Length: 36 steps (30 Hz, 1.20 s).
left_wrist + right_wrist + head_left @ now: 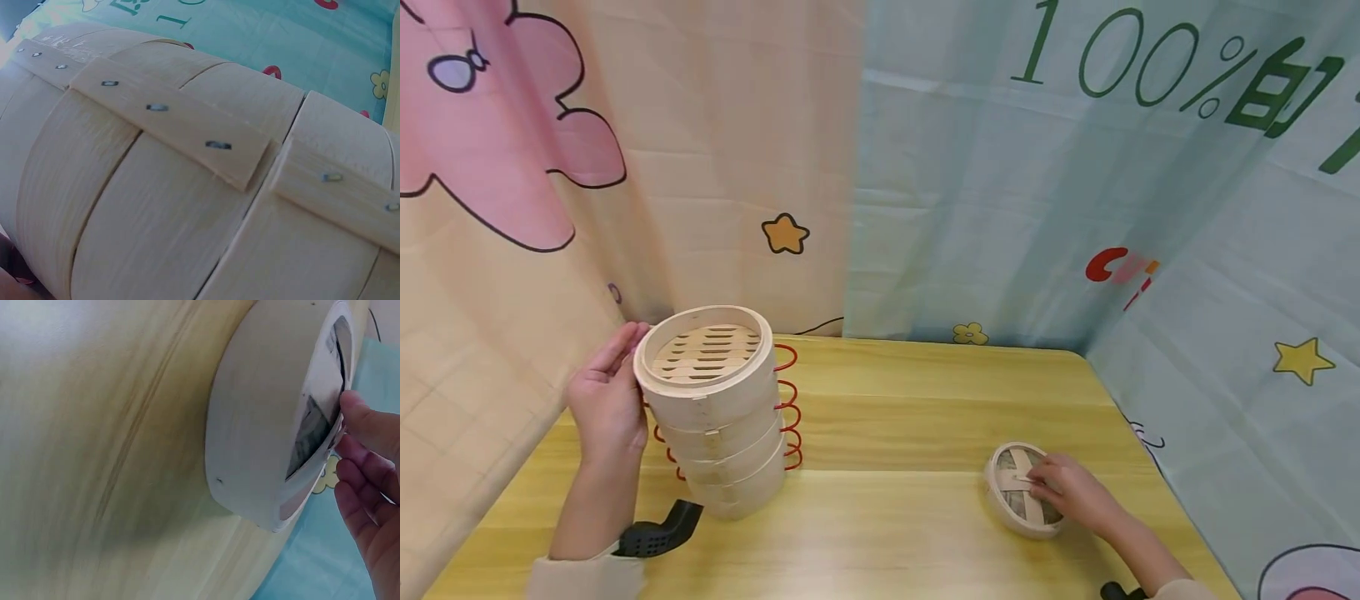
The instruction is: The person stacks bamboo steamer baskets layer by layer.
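A tall stack of pale bamboo steamer baskets (722,433) stands on the left part of the table, its slatted top tier facing up. Red loop handles run down both its sides. My left hand (610,400) is at the left side of the top basket, with fingers curled in at the rim. Staples and overlapping bands of the baskets (169,181) fill the left wrist view, which hides most of that hand. On the right, a small round bamboo lid (1006,479) lies low at the tabletop. My right hand (1075,493) pinches the strip handle at its middle.
The wooden table (880,417) reaches back to a patterned curtain (925,167), which also hangs along both sides. Its right edge runs close beside the right arm. The stack and the lid stand well apart.
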Each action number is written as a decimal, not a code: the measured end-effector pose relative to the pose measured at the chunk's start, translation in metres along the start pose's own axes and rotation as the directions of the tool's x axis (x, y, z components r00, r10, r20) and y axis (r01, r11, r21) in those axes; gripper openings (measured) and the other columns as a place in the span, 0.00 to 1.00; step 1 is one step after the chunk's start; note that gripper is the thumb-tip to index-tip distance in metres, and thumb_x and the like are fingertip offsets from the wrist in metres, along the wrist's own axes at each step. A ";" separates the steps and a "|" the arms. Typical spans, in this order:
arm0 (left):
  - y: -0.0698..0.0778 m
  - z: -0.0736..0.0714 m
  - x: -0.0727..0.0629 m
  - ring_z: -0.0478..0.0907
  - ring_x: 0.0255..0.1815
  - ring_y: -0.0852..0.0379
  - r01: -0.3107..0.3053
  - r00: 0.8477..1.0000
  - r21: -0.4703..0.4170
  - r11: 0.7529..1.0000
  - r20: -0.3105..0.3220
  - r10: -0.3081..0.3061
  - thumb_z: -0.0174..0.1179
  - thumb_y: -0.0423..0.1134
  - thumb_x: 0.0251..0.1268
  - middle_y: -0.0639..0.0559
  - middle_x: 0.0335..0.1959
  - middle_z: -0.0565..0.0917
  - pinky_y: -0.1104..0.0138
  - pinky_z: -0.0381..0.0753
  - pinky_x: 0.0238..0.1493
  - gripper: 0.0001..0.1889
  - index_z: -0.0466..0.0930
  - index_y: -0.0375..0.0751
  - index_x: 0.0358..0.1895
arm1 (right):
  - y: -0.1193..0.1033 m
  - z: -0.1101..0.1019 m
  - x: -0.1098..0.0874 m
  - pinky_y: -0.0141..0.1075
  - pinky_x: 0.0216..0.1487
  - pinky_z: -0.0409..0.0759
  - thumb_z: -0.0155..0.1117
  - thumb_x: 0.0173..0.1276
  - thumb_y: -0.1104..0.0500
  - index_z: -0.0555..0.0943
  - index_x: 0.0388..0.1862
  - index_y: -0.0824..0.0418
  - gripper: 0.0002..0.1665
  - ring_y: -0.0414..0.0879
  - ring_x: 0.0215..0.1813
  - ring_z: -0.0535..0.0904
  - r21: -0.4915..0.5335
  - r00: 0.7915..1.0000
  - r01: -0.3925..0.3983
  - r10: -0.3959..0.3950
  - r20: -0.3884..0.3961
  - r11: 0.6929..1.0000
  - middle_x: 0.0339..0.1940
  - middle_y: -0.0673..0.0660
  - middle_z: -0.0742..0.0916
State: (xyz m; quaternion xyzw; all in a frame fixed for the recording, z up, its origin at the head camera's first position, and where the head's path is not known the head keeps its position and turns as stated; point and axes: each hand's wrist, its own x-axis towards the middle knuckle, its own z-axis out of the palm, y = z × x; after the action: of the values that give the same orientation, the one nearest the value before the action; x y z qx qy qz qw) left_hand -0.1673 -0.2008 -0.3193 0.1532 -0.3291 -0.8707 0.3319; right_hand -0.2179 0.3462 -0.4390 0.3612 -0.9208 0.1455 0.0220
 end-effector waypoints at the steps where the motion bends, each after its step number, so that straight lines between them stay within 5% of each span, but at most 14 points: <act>1: 0.000 0.000 -0.001 0.79 0.43 0.55 -0.004 1.000 0.011 1.000 0.002 0.004 0.61 0.20 0.51 0.45 0.38 0.84 0.72 0.76 0.41 0.16 0.81 0.30 0.46 | 0.000 0.001 -0.001 0.34 0.28 0.74 0.68 0.55 0.63 0.83 0.31 0.59 0.04 0.40 0.30 0.74 0.005 1.000 -0.006 0.006 -0.013 1.000 0.28 0.45 0.78; 11: -0.004 0.002 -0.006 0.80 0.42 0.58 -0.034 0.999 0.127 0.991 0.024 0.031 0.60 0.24 0.55 0.48 0.37 0.84 0.73 0.77 0.41 0.11 0.83 0.32 0.42 | 0.006 0.005 -0.007 0.33 0.26 0.74 0.69 0.52 0.65 0.83 0.27 0.58 0.04 0.34 0.29 0.70 0.021 0.996 -0.027 0.028 -0.080 0.999 0.27 0.40 0.77; 17: -0.005 -0.005 -0.008 0.80 0.37 0.61 -0.059 0.998 0.171 0.983 0.048 0.052 0.58 0.26 0.59 0.51 0.35 0.84 0.75 0.78 0.35 0.09 0.84 0.34 0.42 | 0.006 0.016 -0.005 0.33 0.24 0.73 0.72 0.45 0.70 0.80 0.25 0.57 0.12 0.36 0.27 0.70 -0.111 0.970 0.107 -0.129 -0.207 0.988 0.24 0.42 0.76; 20: -0.002 -0.005 -0.008 0.80 0.34 0.62 -0.065 0.997 0.194 0.979 0.049 0.056 0.59 0.27 0.59 0.52 0.36 0.84 0.77 0.78 0.30 0.10 0.83 0.34 0.43 | -0.001 0.016 0.003 0.33 0.25 0.73 0.71 0.47 0.71 0.77 0.26 0.57 0.13 0.37 0.28 0.69 -0.158 0.963 0.097 -0.133 -0.236 0.983 0.24 0.43 0.75; 25: -0.001 -0.002 -0.008 0.79 0.28 0.64 -0.071 0.997 0.217 0.974 0.048 0.062 0.59 0.28 0.60 0.53 0.35 0.84 0.78 0.75 0.20 0.09 0.84 0.35 0.43 | -0.025 -0.012 0.034 0.34 0.27 0.72 0.66 0.54 0.73 0.74 0.28 0.59 0.12 0.39 0.29 0.68 -0.149 0.977 0.028 -0.058 -0.203 0.988 0.25 0.46 0.73; 29: -0.001 -0.002 -0.008 0.78 0.25 0.65 -0.081 0.996 0.229 0.970 0.046 0.072 0.58 0.28 0.60 0.54 0.34 0.84 0.79 0.71 0.15 0.09 0.84 0.35 0.41 | -0.053 -0.050 0.075 0.36 0.27 0.72 0.64 0.57 0.72 0.75 0.29 0.62 0.08 0.42 0.29 0.69 -0.106 0.978 0.072 -0.092 -0.188 0.992 0.25 0.48 0.74; 36: -0.002 -0.002 -0.009 0.79 0.36 0.63 -0.105 0.994 0.230 0.968 0.040 0.098 0.56 0.26 0.61 0.54 0.34 0.84 0.78 0.77 0.34 0.09 0.85 0.37 0.39 | -0.123 -0.121 0.153 0.39 0.32 0.73 0.59 0.64 0.68 0.78 0.32 0.64 0.01 0.46 0.32 0.72 -0.068 0.974 0.201 -0.207 -0.092 0.977 0.27 0.52 0.79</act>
State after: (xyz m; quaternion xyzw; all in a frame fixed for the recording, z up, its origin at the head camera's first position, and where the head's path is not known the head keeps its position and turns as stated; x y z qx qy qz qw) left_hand -0.1603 -0.1943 -0.3215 0.1616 -0.4404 -0.8103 0.3511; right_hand -0.2564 0.1941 -0.2695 0.4456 -0.8804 0.1333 0.0926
